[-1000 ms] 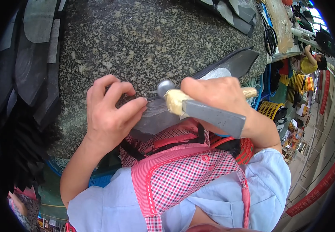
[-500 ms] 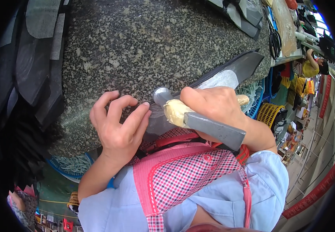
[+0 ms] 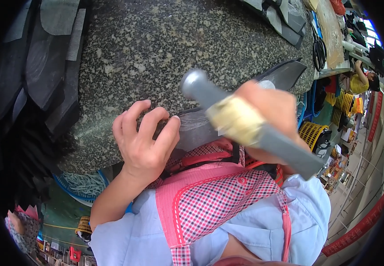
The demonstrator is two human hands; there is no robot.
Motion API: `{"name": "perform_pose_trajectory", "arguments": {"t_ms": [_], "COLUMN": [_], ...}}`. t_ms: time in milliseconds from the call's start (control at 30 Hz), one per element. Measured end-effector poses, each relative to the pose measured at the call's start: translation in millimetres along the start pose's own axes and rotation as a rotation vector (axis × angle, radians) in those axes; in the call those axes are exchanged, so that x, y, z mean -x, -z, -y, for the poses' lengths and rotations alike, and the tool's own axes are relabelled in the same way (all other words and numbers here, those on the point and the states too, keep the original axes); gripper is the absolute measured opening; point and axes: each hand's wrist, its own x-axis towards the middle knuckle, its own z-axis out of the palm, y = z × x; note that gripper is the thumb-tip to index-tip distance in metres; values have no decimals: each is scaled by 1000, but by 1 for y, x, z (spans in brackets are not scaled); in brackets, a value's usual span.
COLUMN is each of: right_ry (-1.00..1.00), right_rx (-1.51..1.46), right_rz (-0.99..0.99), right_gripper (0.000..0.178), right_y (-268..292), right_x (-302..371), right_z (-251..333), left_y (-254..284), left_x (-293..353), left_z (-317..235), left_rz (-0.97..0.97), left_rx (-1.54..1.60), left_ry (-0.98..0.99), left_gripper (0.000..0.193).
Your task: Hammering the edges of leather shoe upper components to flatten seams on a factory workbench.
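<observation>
My right hand [image 3: 270,113] is closed round a hammer [image 3: 237,119] with a grey metal head wrapped in pale yellow tape at the middle. The hammer is raised above the stone slab [image 3: 143,57] and smeared by motion. Under it lies a long, flat black leather-like piece [image 3: 196,128], slanting along the slab's near edge, its far right end pointed. My left hand [image 3: 145,139] rests at the piece's left end with bent, spread fingers. Its index fingertip touches the piece's edge; the thumb is hidden.
Overlapping black pieces with grey patches [image 3: 45,62] hang at the left. More dark pieces [image 3: 285,22] lie at the far right of the slab, near black scissors [image 3: 319,53]. Below the slab stand a blue basket of cords [image 3: 83,184] and yellow baskets [image 3: 310,133]. A person [image 3: 360,82] is farther off.
The hammer has risen off the black piece, its round face swinging up and away, with my right hand lifting. My left hand keeps its place on the piece.
</observation>
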Motion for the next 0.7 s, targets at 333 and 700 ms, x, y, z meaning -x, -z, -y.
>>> {"name": "perform_pose_trajectory", "arguments": {"t_ms": [333,700], "right_ry": [-12,-19], "right_rx": [61,93], "right_rz": [331,300], "right_gripper": [24,24], "right_y": [-8,-10], "right_x": [-8,-12], "right_z": [3,-1], "left_y": [-1,8], "left_x": [1,5], "left_z": [3,4], "left_rz": [19,53], "left_rx": [58,111], "left_ry": [-3,105], "left_gripper": [28,24]}}
